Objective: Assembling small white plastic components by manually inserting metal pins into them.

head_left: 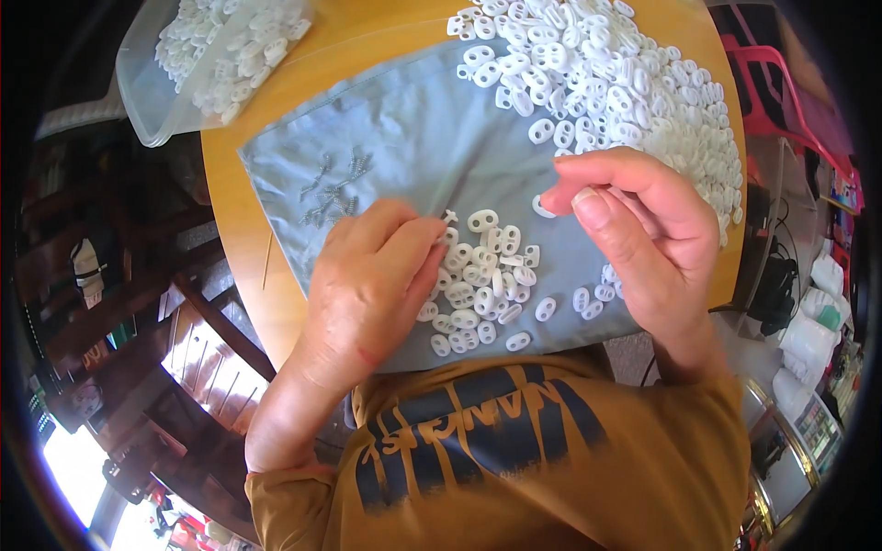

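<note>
White plastic pieces (482,280) lie between left hand (372,285) and right hand (643,239).

At the far left corner of my round wooden table lies a clear plastic bag (175,83), open-mouthed and sagging over the edge, filled with small white plastic oval pieces (230,41). Low on my right, beside the table, stand several white bags or bottles with green patches (818,317); they are too blurred to tell apart.
</note>
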The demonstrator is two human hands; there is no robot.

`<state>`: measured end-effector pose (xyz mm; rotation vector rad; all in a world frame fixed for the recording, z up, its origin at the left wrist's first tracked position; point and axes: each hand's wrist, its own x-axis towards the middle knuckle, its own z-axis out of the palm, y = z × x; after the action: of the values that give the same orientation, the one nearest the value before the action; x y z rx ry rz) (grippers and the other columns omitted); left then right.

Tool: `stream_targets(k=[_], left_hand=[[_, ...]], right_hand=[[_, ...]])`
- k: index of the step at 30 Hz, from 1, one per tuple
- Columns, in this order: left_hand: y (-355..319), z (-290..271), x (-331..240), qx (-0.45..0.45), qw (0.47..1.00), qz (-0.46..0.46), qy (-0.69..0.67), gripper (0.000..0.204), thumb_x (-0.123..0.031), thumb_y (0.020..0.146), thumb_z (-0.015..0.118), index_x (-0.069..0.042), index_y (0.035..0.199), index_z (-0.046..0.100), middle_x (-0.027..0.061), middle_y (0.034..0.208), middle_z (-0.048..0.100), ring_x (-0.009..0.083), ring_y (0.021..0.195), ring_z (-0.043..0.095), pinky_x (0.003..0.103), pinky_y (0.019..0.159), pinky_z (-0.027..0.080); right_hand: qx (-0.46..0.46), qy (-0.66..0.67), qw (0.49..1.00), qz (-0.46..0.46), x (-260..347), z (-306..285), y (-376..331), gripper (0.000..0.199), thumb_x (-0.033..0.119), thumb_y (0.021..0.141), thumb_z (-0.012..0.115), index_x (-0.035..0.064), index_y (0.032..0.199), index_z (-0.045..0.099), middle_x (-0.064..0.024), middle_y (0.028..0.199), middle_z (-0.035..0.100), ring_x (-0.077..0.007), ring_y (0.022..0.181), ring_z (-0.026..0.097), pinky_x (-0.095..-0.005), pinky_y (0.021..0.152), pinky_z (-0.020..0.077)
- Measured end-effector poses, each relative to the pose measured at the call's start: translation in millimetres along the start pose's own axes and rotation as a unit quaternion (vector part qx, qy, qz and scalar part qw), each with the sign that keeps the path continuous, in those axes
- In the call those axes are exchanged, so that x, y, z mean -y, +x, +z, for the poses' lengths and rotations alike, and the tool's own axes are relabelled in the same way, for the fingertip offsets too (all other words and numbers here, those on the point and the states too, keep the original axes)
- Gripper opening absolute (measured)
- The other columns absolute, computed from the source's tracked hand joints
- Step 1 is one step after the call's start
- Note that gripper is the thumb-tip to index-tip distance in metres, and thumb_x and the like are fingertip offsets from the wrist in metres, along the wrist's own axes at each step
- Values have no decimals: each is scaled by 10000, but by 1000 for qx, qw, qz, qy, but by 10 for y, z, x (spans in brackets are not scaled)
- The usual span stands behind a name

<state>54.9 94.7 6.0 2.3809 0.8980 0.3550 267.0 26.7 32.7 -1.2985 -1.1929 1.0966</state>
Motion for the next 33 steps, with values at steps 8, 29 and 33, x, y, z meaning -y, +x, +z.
stream_targets(k=[8,29,33], left_hand=[[-58,-35,-113,21,990,-66,-121,189,14,733,657,-37,913,628,78,835,563,167,687,558,250,561,440],[539,391,-344,19,986,155,49,51,-74,684,518,-61,717,481,74,726,473,277,693,517,371,626,406],[441,347,-281,6,995,99,-29,120,-35,705,596,-67,815,558,78,781,542,259,701,549,346,608,432]], right_hand=[[-39,-20,999,8,48,-49,10,202,53,879,519,-58,1042,559,-102,863,622,-133,800,586,-241,752,450],[-90,41,993,-57,146,-117,56,192,72,869,523,-49,1006,582,-85,815,616,-124,764,571,-234,716,446],[-44,-184,976,-108,51,-219,34,160,-1,828,558,-36,978,598,-85,865,615,-131,771,568,-243,710,444]])
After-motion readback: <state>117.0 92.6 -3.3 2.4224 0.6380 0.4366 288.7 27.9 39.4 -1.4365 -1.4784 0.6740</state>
